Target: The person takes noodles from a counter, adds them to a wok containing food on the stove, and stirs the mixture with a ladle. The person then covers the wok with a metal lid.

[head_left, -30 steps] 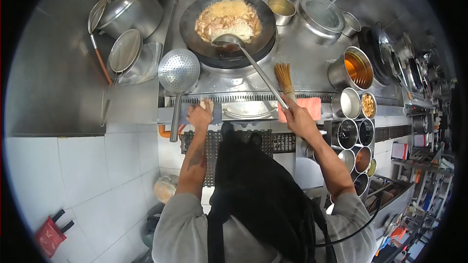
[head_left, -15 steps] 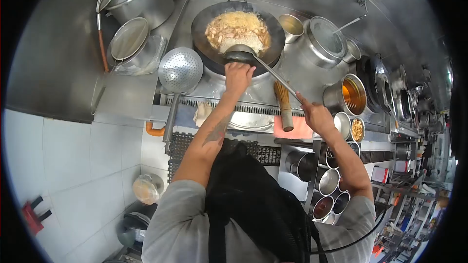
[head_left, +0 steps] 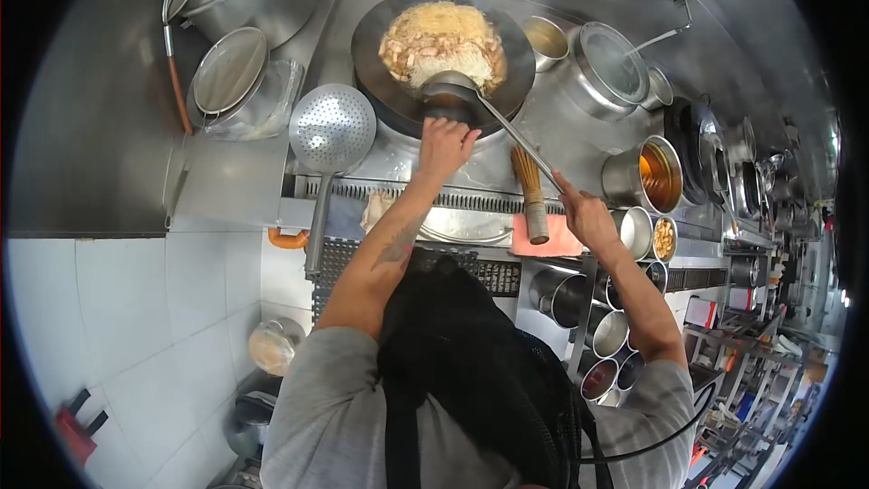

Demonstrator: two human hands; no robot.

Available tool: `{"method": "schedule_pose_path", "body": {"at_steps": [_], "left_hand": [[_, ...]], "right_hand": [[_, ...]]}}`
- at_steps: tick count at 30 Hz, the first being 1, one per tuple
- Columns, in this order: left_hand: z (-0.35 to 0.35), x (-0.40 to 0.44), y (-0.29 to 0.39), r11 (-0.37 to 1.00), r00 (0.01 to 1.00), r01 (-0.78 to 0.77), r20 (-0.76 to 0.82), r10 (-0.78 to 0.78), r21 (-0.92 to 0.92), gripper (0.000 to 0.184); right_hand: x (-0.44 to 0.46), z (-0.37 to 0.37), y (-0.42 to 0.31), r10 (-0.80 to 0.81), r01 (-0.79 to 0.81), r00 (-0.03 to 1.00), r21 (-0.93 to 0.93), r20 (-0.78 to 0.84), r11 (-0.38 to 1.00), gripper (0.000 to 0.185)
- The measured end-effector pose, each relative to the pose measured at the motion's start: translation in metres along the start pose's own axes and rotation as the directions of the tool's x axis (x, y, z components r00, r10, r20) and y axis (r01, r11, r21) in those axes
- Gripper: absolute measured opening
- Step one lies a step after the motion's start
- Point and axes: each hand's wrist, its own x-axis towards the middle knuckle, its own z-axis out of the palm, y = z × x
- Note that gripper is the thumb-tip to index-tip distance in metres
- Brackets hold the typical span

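Observation:
A dark wok (head_left: pixel 369 52) sits on the stove with a heap of pale noodles and brownish pieces (head_left: pixel 441 43) in it. At its near rim my left hand (head_left: pixel 446 147) is closed; the handle under the fingers is mostly hidden. My right hand (head_left: pixel 588 215) grips the end of a long metal ladle (head_left: pixel 518 138). The ladle's bowl rests against the near side of the food, its rounded back towards me. Below the ladle shaft lies a bamboo brush (head_left: pixel 531 195), its grip end over a pink cloth (head_left: pixel 550 237).
Left of the wok is a perforated strainer (head_left: pixel 333 127) with a long handle. A large lidded pot (head_left: pixel 258 4) and a mesh sieve (head_left: pixel 230 71) stand further left. On the right are a small pot (head_left: pixel 545 41), a covered pot (head_left: pixel 605 72) and a pot of orange liquid (head_left: pixel 656 177).
The wok looks slightly farther from my body, with the ladle's bowl still at the near edge of the food. Both hands keep their holds. The camera view has shifted a little.

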Motion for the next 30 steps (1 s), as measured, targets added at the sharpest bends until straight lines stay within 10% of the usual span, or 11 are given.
{"method": "schedule_pose_path", "body": {"at_steps": [8, 10, 13, 15, 17, 18, 21, 27, 29, 30], "left_hand": [[-0.006, -0.003, 0.006, 0.999, 0.993, 0.044, 0.107, -0.044, 0.001, 0.018], [-0.015, -0.004, 0.015, 0.987, 0.993, 0.085, -0.064, -0.095, -0.138, 0.023], [-0.062, -0.027, 0.046, 0.980, 0.983, 0.134, -0.110, -0.150, -0.145, 0.037], [-0.079, -0.056, 0.052, 0.962, 0.974, 0.200, -0.066, -0.215, -0.188, 0.033], [-0.090, -0.073, 0.052, 0.938, 0.961, 0.263, -0.025, -0.276, -0.224, 0.029], [-0.093, -0.077, 0.051, 0.940, 0.965, 0.261, 0.019, -0.263, -0.222, 0.025], [-0.092, -0.067, 0.048, 0.948, 0.979, 0.205, 0.046, -0.200, -0.245, 0.014], [-0.111, -0.019, 0.039, 0.972, 0.985, 0.159, -0.039, -0.168, -0.175, 0.025], [-0.133, 0.005, 0.029, 0.845, 0.869, 0.479, 0.265, -0.418, -0.237, 0.041], [-0.139, 0.017, 0.024, 0.887, 0.915, 0.387, 0.227, -0.334, -0.253, 0.053]], "right_hand": [[0.017, -0.003, -0.008, -0.048, 0.055, 0.998, 0.169, -0.045, 0.984, 0.055], [0.029, -0.031, -0.034, 0.154, -0.648, 0.762, 0.742, 0.629, 0.174, 0.051], [0.025, -0.038, -0.046, -0.005, -0.634, 0.756, 0.731, 0.655, -0.251, 0.048], [0.023, -0.039, -0.062, 0.089, -0.621, 0.757, 0.756, 0.647, -0.207, 0.048], [0.026, -0.026, -0.064, 0.208, -0.371, 0.928, 0.706, 0.310, 0.603, 0.052], [0.028, 0.008, -0.043, -0.077, 0.172, 0.947, 0.290, -0.311, 0.941, 0.057], [0.023, -0.004, -0.067, 0.166, -0.154, 0.974, 0.090, -0.151, 0.984, 0.060], [-0.004, -0.048, -0.081, 0.132, -0.077, 0.977, 0.299, -0.169, 0.951, 0.056], [-0.019, -0.070, -0.089, 0.294, -0.269, 0.956, 0.349, -0.020, 0.898, 0.053], [-0.024, -0.081, -0.088, 0.301, -0.265, 0.953, 0.391, -0.034, 0.882, 0.053]]}}
